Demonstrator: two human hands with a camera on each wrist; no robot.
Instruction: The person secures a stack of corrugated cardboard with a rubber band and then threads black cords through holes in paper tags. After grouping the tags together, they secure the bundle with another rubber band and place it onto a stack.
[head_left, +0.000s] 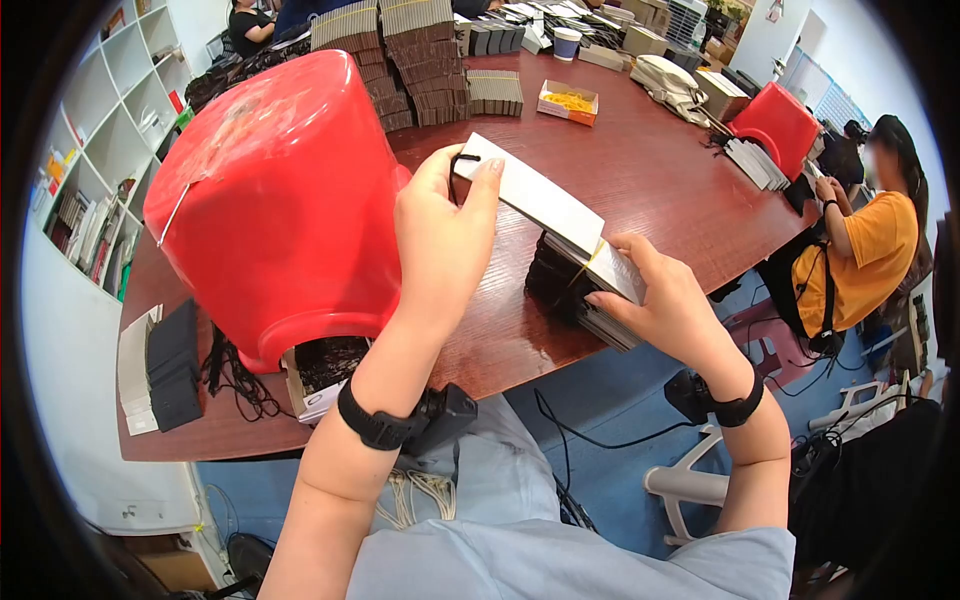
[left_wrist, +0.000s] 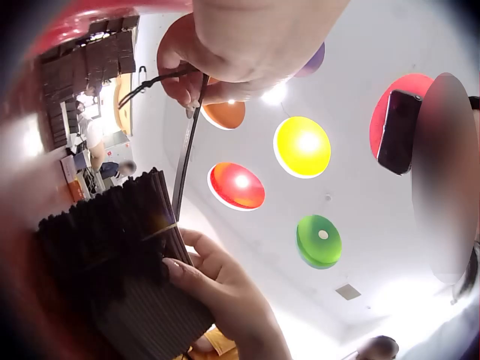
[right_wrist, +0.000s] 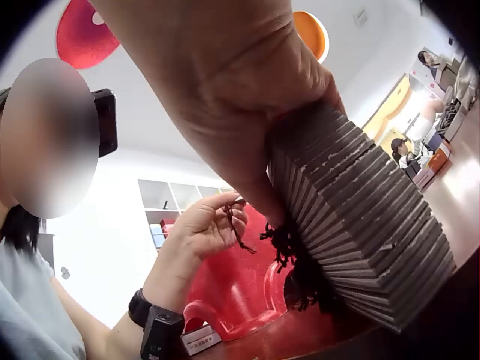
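Between thumb and fingers, my left hand (head_left: pixel 447 235) pinches the upper end of a white card (head_left: pixel 535 195), where a black cord loops out. The card's lower end meets a thick bundle of dark-edged cards (head_left: pixel 612 268) with a yellow band round it. My right hand (head_left: pixel 672 300) grips this bundle near the table's front edge. In the right wrist view the stacked card edges (right_wrist: pixel 360 217) fan out below the right hand (right_wrist: pixel 225 90), with black cords bunched at one side. The left wrist view shows the left hand (left_wrist: pixel 247 45) holding the card edge-on (left_wrist: pixel 187 150).
A big red plastic stool (head_left: pixel 290 190) lies on the table (head_left: pixel 640 140) at left, over a small box. Banded card stacks (head_left: pixel 425 70) and a box of yellow bands (head_left: pixel 568 103) stand behind. Dark cards (head_left: pixel 172 365) lie far left. A person in orange (head_left: pixel 860 250) sits at right.
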